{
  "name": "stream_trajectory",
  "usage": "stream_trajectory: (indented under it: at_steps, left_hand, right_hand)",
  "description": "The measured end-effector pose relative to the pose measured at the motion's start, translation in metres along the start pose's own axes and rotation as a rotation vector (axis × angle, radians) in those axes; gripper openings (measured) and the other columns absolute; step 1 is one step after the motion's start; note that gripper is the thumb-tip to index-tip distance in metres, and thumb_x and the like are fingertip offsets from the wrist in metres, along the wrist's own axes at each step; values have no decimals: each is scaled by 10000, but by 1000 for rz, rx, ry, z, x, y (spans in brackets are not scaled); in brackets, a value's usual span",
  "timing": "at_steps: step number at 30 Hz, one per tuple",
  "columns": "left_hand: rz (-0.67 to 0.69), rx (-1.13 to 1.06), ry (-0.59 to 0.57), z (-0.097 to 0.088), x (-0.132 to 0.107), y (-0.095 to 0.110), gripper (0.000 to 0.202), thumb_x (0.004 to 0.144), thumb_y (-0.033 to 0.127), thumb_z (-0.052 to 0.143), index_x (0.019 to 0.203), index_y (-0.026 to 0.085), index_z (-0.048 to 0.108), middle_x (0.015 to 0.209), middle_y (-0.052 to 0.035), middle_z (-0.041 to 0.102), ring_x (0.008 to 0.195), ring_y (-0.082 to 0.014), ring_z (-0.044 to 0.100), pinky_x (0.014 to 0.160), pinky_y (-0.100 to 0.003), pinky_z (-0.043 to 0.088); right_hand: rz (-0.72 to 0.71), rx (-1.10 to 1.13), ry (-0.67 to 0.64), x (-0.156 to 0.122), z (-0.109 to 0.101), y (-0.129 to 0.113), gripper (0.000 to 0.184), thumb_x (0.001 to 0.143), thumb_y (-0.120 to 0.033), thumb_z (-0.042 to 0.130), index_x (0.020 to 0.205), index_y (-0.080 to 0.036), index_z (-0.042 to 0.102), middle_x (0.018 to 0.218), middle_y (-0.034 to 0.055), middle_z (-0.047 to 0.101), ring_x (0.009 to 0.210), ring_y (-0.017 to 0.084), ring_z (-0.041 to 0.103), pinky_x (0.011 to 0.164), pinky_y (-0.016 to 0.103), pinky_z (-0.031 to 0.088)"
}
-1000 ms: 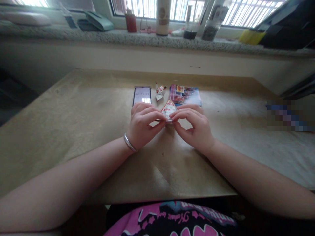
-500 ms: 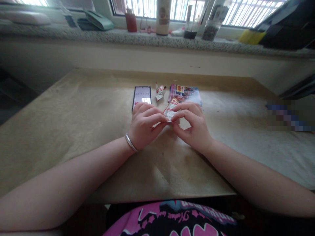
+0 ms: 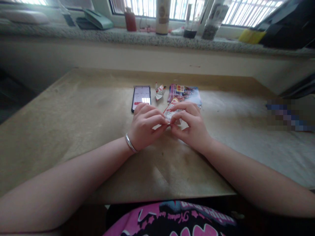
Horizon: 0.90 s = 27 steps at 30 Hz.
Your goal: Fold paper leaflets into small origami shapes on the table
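My left hand [image 3: 144, 126], with a silver bangle on its wrist, and my right hand [image 3: 189, 126] meet at the middle of the table [image 3: 73, 124]. Both pinch a small folded piece of red-and-white printed paper [image 3: 170, 111] just above the tabletop. Fingers of both hands are curled closed around its edges, hiding most of the paper. Behind the hands lie a phone [image 3: 141, 96] with its screen lit, a small finished folded paper figure [image 3: 159, 91], and a colourful printed leaflet [image 3: 184, 94].
A stone window ledge [image 3: 147, 38] runs along the back with bottles, a jar and a green case on it. A blurred patch lies at the table's right side [image 3: 287, 114]. The near table edge crosses just above my pink-and-black shirt.
My hands have drawn slightly closer together and toward me, and the folded paper has turned and sunk deeper between my fingertips. The phone, paper figure and leaflet have stayed put.
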<state>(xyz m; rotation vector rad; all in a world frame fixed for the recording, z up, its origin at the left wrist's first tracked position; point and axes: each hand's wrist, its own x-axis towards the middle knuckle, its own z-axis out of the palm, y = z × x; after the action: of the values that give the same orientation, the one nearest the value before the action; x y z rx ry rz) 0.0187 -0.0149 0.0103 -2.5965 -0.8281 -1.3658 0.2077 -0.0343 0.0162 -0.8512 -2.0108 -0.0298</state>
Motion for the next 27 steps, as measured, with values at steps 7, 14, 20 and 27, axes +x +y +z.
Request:
stream_trajectory:
  at_steps: [7,14,20,27]
  left_hand:
    - [-8,40,-23,1,0,-1,121,824,300,649,724,240,619,782,35,696,804,-159,570,884,-376,395]
    - [67,89,-62,-1,-1,-3,163,861,272,586,702,234,589,759,43,677,770,-141,557,902,-375,384]
    - [37,37,-55,0,-1,-5,203,861,282,587,667,224,572,735,33,660,755,-145,539,867,-367,392]
    - [-11,8,-43,1,-3,-7,232,862,344,604,664,225,580,731,21,652,762,-152,535,843,-363,386]
  right_hand:
    - [10,2,1,0,1,3,139,716,-111,597,758,-243,576,1023,32,624,1039,224,564,925,428,434]
    - [-42,-28,-28,-2,2,3,143,730,-118,600,783,-251,587,1058,26,626,1065,226,546,968,442,430]
    - [-31,-42,-42,-2,1,5,155,720,-109,599,776,-253,591,1062,22,634,1077,232,547,978,447,429]
    - [-43,-70,-9,-3,0,10,166,711,-96,602,755,-256,601,1031,21,644,1055,239,559,954,455,438]
